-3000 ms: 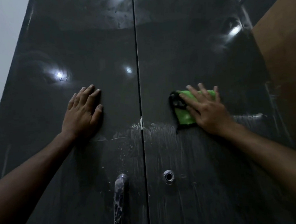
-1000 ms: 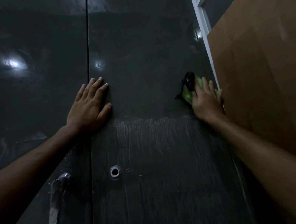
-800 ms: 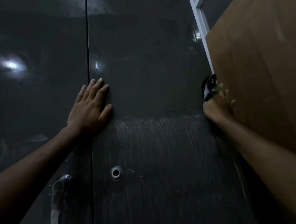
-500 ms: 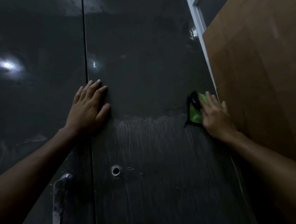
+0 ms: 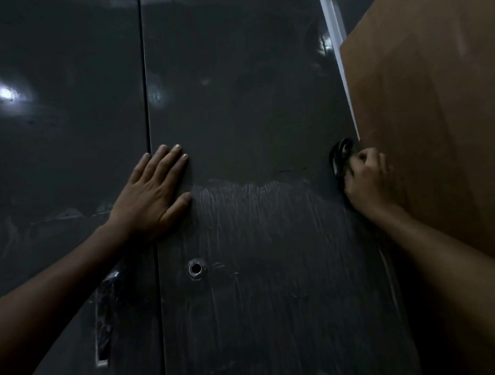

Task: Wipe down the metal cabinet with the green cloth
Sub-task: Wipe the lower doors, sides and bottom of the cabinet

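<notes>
— So, where are the hands on the cabinet [image 5: 236, 102]?

— Left hand [image 5: 152, 198] lies flat on it, fingers [image 5: 167, 160] straight and close together, thumb out to the side. The palm sits across the seam [image 5: 145, 78] between the two doors, fingertips on the right door.

— And the right hand [image 5: 366, 178]?

— At the right door's far edge, fingers curled tight round the cloth [image 5: 341, 159]. Only a dark bunched bit of it sticks out above and left of the knuckles; its green does not show in this dim light.

— What's around the fingers?

— Just right of the right hand stands a brown board [image 5: 437, 120]. Below the left thumb the door is streaky, with a wavy upper limit running across toward the right hand; above the fingertips it is smooth and glossy. Well below the left thumb is a round keyhole [image 5: 196, 269], and under the left wrist a handle [image 5: 104, 318] on the left door.
</notes>
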Tool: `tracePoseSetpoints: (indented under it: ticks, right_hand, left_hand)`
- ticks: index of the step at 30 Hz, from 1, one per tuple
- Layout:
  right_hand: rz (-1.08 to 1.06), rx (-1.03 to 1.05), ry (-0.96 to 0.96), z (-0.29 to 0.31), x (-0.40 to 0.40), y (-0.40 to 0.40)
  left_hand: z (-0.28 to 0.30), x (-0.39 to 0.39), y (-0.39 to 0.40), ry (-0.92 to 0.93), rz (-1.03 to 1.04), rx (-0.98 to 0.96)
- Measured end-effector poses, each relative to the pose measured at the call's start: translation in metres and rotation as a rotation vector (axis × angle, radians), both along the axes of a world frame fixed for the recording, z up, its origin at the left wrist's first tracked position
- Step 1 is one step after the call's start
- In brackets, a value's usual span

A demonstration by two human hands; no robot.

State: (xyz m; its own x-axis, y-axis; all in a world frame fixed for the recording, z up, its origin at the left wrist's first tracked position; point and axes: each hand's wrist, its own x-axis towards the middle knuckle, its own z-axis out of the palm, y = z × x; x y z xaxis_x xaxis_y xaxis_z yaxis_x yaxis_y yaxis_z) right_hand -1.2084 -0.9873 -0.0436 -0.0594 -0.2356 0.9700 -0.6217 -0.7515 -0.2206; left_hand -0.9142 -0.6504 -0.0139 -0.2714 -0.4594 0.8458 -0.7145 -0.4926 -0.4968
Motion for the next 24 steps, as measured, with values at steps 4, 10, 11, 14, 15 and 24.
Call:
tracePoseSetpoints:
  ticks: [4, 10, 11, 14, 15, 24]
  right_hand:
    - [0.142, -0.037, -0.046, 0.008, 0.027, 0.031]
    - [0.221, -0.237, 0.1, -0.055, 0.006, 0.003]
    - [0.238, -0.172, 0.025, -0.04, 0.005, 0.001]
    - [0.333, -0.098, -0.143, 0.006, 0.024, 0.016]
    - [0.384, -0.118, -0.144, 0.009, 0.035, 0.028]
    - [0.354, -0.158, -0.059, -0.03, 0.025, 0.016]
  left_hand:
    - [0.0, 0.002, -0.001, -0.01, 0.016, -0.01]
    - [0.0, 0.005, -0.003, -0.038, 0.027, -0.026]
    - [-0.001, 0.005, -0.003, -0.038, 0.026, -0.028]
    - [-0.002, 0.005, -0.004, -0.033, 0.025, -0.028]
    - [-0.002, 0.005, -0.004, -0.03, 0.028, -0.028]
    - [-0.001, 0.004, -0.005, -0.027, 0.031, -0.039]
